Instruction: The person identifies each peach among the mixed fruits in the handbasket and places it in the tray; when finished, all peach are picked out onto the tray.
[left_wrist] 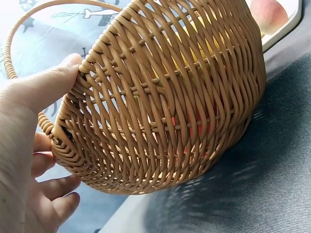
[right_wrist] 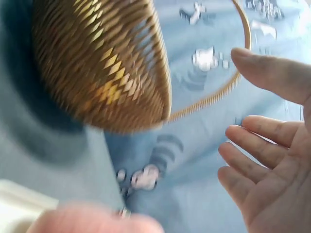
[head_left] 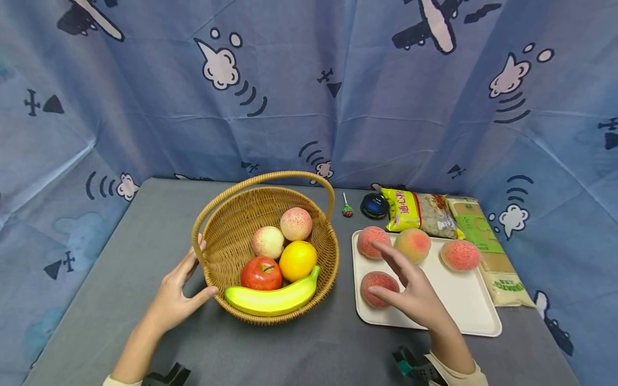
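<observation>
A wicker basket [head_left: 224,257] with an arched handle holds two pale peaches [head_left: 296,223], an orange [head_left: 298,261], a red apple [head_left: 261,273] and a banana [head_left: 272,300]. At its left side is my left hand [head_left: 174,300], thumb tip against the rim and fingers along the outside near the handle's foot. My right hand [head_left: 415,292] hovers over the left part of a cream tray [head_left: 463,311], fingers spread and thumb apart, gripping nothing. Beneath its spread are a dark pink peach [head_left: 379,289] and a pink peach [head_left: 370,242].
A yellow-pink peach [head_left: 412,245] and another pink peach [head_left: 461,255] lie on the tray. Behind stand a lollipop [head_left: 347,208], a round dark tin [head_left: 374,206] and a yellow food packet [head_left: 420,212]. A green-and-beige packet [head_left: 487,246] lies along the right. Patterned cloth hangs around the grey table.
</observation>
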`<state>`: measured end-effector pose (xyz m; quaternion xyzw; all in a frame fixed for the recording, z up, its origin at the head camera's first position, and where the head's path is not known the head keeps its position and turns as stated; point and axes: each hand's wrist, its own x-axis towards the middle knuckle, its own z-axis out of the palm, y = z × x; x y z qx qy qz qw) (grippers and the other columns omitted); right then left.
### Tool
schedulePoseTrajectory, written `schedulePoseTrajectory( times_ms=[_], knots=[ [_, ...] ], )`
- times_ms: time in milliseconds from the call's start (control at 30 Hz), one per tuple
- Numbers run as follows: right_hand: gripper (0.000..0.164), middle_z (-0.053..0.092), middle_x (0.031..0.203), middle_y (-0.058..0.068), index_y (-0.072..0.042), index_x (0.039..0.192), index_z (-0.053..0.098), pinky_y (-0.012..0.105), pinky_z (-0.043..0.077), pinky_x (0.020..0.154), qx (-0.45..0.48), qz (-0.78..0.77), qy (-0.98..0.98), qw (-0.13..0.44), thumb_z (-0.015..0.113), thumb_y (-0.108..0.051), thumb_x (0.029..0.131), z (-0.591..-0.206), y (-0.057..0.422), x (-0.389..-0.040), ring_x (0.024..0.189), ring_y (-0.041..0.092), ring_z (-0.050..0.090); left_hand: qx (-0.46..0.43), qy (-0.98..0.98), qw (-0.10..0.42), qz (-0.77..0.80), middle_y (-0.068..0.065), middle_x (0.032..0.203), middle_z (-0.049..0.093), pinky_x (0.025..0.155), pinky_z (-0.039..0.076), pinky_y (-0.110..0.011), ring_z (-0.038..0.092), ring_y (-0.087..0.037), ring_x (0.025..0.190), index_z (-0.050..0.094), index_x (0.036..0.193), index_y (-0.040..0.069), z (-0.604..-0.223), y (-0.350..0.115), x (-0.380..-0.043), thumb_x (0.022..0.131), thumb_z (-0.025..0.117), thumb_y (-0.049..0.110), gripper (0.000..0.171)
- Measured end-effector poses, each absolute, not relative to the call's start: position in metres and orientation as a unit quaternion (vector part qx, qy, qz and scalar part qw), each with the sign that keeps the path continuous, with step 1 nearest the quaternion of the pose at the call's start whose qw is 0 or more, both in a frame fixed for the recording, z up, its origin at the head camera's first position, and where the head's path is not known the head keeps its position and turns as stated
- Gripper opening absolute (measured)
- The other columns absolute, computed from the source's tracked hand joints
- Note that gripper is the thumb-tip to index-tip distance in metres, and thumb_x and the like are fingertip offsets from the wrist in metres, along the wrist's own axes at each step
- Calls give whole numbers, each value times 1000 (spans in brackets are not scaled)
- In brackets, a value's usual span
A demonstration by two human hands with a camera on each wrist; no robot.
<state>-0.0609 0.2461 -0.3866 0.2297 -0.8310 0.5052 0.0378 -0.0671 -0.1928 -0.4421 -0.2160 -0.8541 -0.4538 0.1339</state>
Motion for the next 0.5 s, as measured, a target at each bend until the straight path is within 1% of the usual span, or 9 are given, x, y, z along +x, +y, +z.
schedulePoseTrajectory(
  times_ms=[100, 167, 233, 300, 400, 500],
  knots=[
    [76, 43, 145, 12, -9, 143, 40, 13, 30, 109, 256, 503, -825, 15, 76, 0, 76, -369, 228, -69, 136, 8, 37, -213, -856, 134, -452, -14, 156, 23, 101, 28, -2, 26, 6, 136, 29, 149, 7, -442, -193, -67, 72, 79, 6, 92],
    [76, 42, 146, 6, -14, 144, 40, 16, 31, 109, 271, 488, -829, -2, 77, -5, 77, -356, 216, -76, 136, 9, 37, -210, -858, 132, -449, -14, 156, 24, 101, 27, -2, 26, 7, 135, 28, 150, 8, -441, -193, -67, 73, 79, 7, 92],
    [76, 41, 147, 3, -17, 144, 40, 21, 31, 111, 289, 475, -831, -20, 77, -9, 78, -342, 202, -83, 137, 10, 36, -206, -861, 129, -447, -14, 155, 25, 100, 27, -2, 26, 8, 134, 28, 150, 9, -441, -193, -67, 73, 78, 7, 92],
    [75, 42, 147, 2, -17, 144, 40, 27, 32, 113, 315, 460, -830, -30, 77, -12, 79, -331, 189, -92, 137, 12, 36, -203, -862, 127, -446, -15, 155, 26, 100, 27, -1, 25, 9, 134, 28, 150, 9, -441, -193, -67, 73, 78, 7, 92],
    [72, 44, 145, 1, -15, 143, 42, 39, 34, 112, 360, 429, -827, -38, 77, -16, 80, -317, 167, -108, 134, 16, 40, -202, -863, 126, -445, -17, 155, 26, 100, 27, -1, 25, 9, 134, 28, 150, 9, -441, -193, -67, 74, 78, 7, 91],
    [69, 48, 142, 3, -12, 140, 45, 44, 38, 109, 397, 402, -823, -53, 77, -20, 79, -308, 144, -128, 130, 18, 44, -202, -864, 125, -444, -17, 155, 26, 100, 27, -1, 24, 9, 134, 28, 150, 9, -442, -193, -67, 74, 78, 8, 91]
  ],
)
